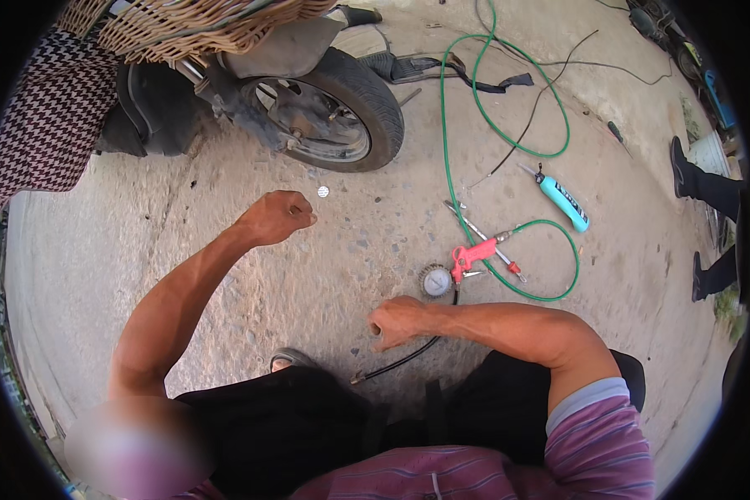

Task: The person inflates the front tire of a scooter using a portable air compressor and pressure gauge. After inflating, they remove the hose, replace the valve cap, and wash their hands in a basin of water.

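From here, the biggest thing I see is the wheel (pixel 382 121), far and left of the middle. It should be heavy and tough, so I'd hold it by the bumpy black rubber, not the hard metal inside. The basket (pixel 217 27) over it is woven from thin brown sticks, likely light and stiff. The green hose (pixel 447 142) lies in smooth loops on the right; it should bend easily. The short black hose (pixel 396 360), nearer, passes under my right arm (pixel 508 329) and looks stiffer.

My left grip (pixel 279 218) is just near of the wheel, and my right grip (pixel 397 322) is near the black hose. Both have bent fingers; I can't tell if they pinch anything small.

The blue bottle (pixel 563 202) on the right looks like smooth plastic, maybe slippery. The red air gun (pixel 473 252) lies on the rough ground (pixel 125 225), right of the middle; I'd take its handle. Its round gauge (pixel 436 282) may crack if knocked. Last is a flat, pale disc (pixel 322 192).
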### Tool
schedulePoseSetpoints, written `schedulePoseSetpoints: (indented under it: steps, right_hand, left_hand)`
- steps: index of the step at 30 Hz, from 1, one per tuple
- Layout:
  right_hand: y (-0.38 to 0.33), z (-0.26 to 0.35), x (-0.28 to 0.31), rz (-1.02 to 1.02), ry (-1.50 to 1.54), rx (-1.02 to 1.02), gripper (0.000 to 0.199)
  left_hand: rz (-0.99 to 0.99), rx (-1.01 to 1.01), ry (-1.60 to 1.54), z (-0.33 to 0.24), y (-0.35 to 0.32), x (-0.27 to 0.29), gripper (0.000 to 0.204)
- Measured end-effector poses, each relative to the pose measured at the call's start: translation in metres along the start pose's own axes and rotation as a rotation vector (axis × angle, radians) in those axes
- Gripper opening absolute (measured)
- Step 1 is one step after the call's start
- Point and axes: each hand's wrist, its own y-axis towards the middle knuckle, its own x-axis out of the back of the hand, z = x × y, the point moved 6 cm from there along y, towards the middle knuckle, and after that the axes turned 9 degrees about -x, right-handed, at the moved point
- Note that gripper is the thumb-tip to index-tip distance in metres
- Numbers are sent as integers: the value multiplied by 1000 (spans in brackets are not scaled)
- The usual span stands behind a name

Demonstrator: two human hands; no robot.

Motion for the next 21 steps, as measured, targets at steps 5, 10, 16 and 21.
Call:
schedulePoseSetpoints:
  steps: [5,10,16,21]
  right_hand:
    - [1,-3,-121,34,-337,225,25]
    - [5,6,-87,-12,-307,224,20]
    - [22,35,72,-503,219,39,28]
    - [18,34,172,-768,611,-129,31]
  left_hand:
    - [-16,10,-2,22,-10,1,34]
    - [-11,12,9,34,-15,5,34]
    - [-215,132,-389,67,-20,34,35]
    - [-389,229,-779,56,-22,47,42]
